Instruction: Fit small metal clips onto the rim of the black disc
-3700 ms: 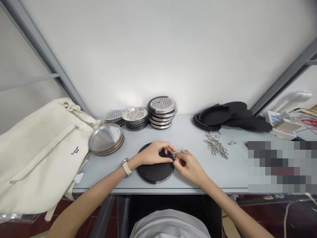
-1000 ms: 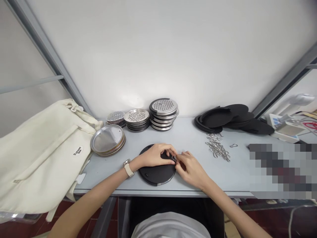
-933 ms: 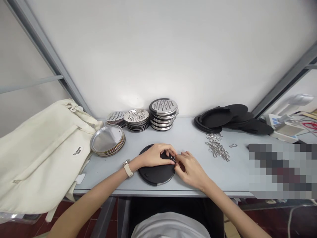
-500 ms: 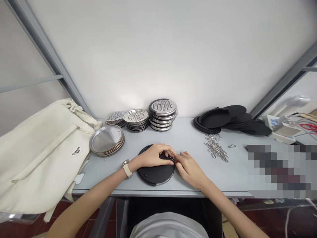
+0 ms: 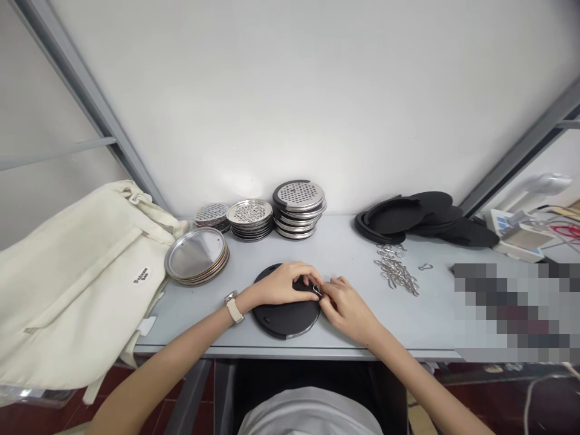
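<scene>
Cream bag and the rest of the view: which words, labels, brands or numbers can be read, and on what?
"BAG", perhaps: lower line of the white label on the cream bag.
Label's upper line: too blurred to read.
Elsewhere: nothing readable; the right side is partly pixelated.

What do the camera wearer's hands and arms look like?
The left hand and right hand are ungloved, with no sleeves in view. The left wrist wears a silver-toned watch on a cream strap; the right wrist has nothing on.
</scene>
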Demonstrator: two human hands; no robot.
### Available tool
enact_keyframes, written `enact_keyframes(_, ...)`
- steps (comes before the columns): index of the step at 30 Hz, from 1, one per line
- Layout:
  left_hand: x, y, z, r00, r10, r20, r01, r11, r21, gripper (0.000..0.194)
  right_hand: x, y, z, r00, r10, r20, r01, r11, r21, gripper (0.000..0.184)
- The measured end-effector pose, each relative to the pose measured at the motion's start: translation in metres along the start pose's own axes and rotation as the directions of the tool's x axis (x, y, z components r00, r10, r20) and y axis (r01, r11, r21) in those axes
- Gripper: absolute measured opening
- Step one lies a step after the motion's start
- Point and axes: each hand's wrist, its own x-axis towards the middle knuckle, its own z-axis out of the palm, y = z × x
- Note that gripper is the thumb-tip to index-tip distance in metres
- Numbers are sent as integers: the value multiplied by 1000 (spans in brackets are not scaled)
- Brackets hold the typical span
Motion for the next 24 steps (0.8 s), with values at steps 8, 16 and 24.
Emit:
enact_keyframes(8, 1, 3, 0, 1000, -27, -2, 27, 999, 31, 19, -1, 0, 0, 1000, -1, -3, 1, 1000, 30, 24)
enact_keyframes(16, 1, 0, 1, 999, -12, -39, 14, 998, 55, 18, 0, -2, -2, 996, 70, -51, -65, 992, 104, 19)
enact_keyframes(24, 0, 0, 2, 997, -55, -51, 58, 997, 55, 17, 0, -3, -2, 995, 80, -67, -72, 991, 110, 14)
